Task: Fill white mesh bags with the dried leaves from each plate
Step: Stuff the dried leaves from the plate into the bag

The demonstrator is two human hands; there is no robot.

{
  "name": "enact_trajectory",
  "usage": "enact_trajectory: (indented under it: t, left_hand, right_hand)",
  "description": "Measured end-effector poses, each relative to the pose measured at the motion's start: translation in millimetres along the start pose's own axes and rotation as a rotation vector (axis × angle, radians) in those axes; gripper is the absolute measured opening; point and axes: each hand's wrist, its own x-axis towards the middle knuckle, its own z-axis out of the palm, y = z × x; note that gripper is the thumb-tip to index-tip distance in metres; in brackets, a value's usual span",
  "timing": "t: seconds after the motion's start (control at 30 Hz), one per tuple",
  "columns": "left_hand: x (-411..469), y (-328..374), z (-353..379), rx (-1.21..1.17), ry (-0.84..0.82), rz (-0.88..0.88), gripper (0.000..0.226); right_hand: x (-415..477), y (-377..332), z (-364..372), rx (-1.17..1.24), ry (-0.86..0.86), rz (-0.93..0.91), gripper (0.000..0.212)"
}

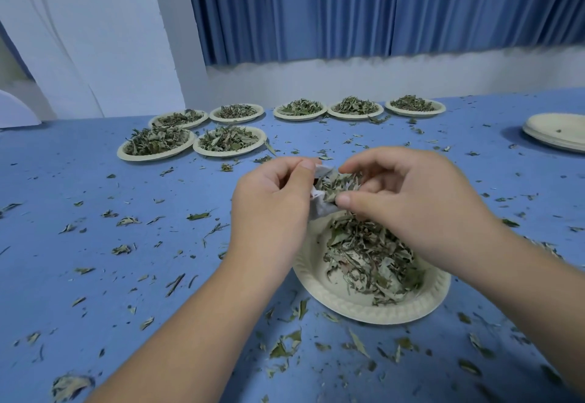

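Fingers (299,166) of the left hand (272,203) are curled in, pinching the edge of the bag (320,210) dead centre of the frame. The right hand (411,203) is just across from it, thumb and forefinger clamped on a clump of leaves (337,185) right at the bag's mouth, with the other fingers curled behind.

The bag is mostly hidden by the left hand, but what shows runs roughly up-and-down in the picture. The open end is at the top, facing up and a bit toward the right hand. The crumpled lower end hangs down toward the far rim of the plate (364,310); can't tell if it actually touches.

That plate sits lower centre-right, under the hands, with a loose pile (370,257) on it, heaped more to its right half. The blue table (79,187) is littered with leaf bits everywhere.

Further back, upper middle of the frame, are seven more plates (228,153) full of leaves, two in front and five in a row behind. A stack (560,136) of empty ones sits at the right edge, and a blue curtain (348,6) runs along the top.
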Motion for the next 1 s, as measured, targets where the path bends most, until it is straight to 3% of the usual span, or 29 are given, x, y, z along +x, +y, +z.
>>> enact_trajectory:
  t: [0.4,0.47,0.57,0.7,0.83,1.0]
  left_hand:
    - [-5,4,3,-0.008,-0.122,0.051,0.022]
    - [-5,5,3,-0.026,-0.112,0.034,0.022]
    - [-2,6,1,-0.062,-0.064,-0.001,0.021]
    - [-1,5,2,-0.072,-0.028,-0.024,0.023]
    - [-3,7,4,-0.087,-0.028,-0.042,0.022]
    - [-3,8,3,-0.105,-0.057,-0.057,0.022]
  right_hand:
    - [7,-9,12,-0.322,0.107,-0.240,0.010]
    - [7,-10,9,-0.302,0.031,-0.220,0.011]
    - [6,-11,4,-0.238,-0.121,-0.176,0.032]
    - [6,-14,4,-0.194,-0.109,-0.173,0.044]
    - [5,-13,10,-0.279,-0.003,-0.218,0.036]
    - [11,-11,-1,-0.150,-0.053,-0.159,0.025]
